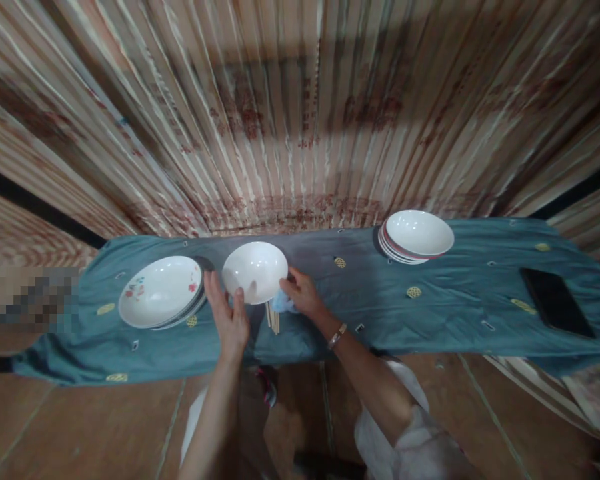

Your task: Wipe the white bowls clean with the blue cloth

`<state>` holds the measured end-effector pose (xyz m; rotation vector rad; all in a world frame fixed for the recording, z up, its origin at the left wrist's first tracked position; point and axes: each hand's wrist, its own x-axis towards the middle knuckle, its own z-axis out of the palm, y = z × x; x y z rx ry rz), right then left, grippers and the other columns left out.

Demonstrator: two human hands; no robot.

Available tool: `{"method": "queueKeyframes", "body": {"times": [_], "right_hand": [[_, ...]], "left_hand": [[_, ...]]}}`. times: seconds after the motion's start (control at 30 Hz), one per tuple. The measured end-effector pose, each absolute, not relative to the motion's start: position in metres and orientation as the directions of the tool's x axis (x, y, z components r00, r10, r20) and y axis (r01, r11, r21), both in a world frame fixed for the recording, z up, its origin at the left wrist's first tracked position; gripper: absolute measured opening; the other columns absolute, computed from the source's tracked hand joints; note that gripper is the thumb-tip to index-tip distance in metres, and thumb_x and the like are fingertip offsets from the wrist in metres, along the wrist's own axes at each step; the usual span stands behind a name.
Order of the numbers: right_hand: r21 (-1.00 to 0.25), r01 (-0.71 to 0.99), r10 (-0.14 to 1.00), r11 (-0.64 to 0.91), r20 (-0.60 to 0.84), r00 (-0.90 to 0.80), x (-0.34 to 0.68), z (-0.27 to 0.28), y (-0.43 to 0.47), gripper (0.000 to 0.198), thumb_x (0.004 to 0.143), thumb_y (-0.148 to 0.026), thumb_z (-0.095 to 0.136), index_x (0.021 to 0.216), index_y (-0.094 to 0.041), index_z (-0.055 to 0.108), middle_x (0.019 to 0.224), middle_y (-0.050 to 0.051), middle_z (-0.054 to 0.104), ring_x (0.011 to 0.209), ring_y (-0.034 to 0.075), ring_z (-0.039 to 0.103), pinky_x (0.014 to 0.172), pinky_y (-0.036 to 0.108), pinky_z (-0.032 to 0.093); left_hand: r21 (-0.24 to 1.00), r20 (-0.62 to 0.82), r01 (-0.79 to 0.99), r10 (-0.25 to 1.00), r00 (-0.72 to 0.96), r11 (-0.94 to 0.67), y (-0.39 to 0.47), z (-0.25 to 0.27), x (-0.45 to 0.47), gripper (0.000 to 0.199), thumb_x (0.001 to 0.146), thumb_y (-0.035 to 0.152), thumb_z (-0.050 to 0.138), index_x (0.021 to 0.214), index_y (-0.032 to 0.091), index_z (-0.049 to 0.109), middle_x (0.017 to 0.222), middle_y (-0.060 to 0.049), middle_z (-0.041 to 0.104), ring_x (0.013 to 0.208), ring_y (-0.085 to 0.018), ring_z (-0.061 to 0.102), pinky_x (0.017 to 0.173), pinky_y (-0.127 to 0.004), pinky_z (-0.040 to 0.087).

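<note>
Bowl: white, round, smooth and glossy, plain inside, highlights on the far wall; the bowl (255,267) sits between the two hands, tilted or flat cannot be told
Left hand: left hand (229,319) open, fingers spread, thumb at the bowl's near rim; firm hold cannot be told
Right hand: right hand (303,293) curled closed on the bowl's right rim, pale blue cloth (283,303) bunched soft beneath it
Chopsticks: slim, straight, pale chopsticks (274,321) between the hands, just below the bowl
Left of hands: shallow stacked dishes (161,291), top one white with painted flowers
Right of hands: stacked bowls (419,233), white, red line near rim; farther off, flat black slab (557,303)
Under hands: wrinkled teal fabric (350,313), yellow motifs
Beyond hands: pleated curtain (310,153), reddish print
</note>
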<state>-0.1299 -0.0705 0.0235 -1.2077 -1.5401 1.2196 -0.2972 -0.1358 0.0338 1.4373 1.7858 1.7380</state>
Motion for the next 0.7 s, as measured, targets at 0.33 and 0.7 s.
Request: {"method": "queueKeyframes", "body": {"times": [0.33, 0.7], "right_hand": [[-0.997, 0.071, 0.985, 0.009, -0.003, -0.172, -0.020, 0.019, -0.074, 0.046, 0.074, -0.054, 0.065, 0.099, -0.015, 0.070, 0.064, -0.005, 0.056, 0.054, 0.010, 0.045, 0.052, 0.023, 0.037], [-0.989, 0.147, 0.988, -0.029, -0.051, -0.143, 0.016, 0.008, -0.090, 0.050, 0.079, -0.058, 0.066, 0.107, -0.016, 0.071, 0.060, -0.004, 0.061, 0.050, 0.011, 0.048, 0.048, 0.022, 0.039]], "left_hand": [[0.963, -0.101, -0.268, 0.945, -0.311, 0.014, -0.105, 0.002, -0.239, 0.064, 0.071, 0.056, 0.079, 0.122, 0.019, 0.070, 0.134, -0.013, 0.072, 0.133, -0.032, 0.062, 0.118, -0.050, 0.043], [0.895, -0.251, -0.413, 0.956, -0.151, 0.170, -0.109, 0.004, -0.210, 0.059, 0.058, 0.045, 0.090, 0.105, 0.024, 0.062, 0.089, 0.000, 0.073, 0.077, -0.016, 0.069, 0.063, -0.027, 0.057]]}}
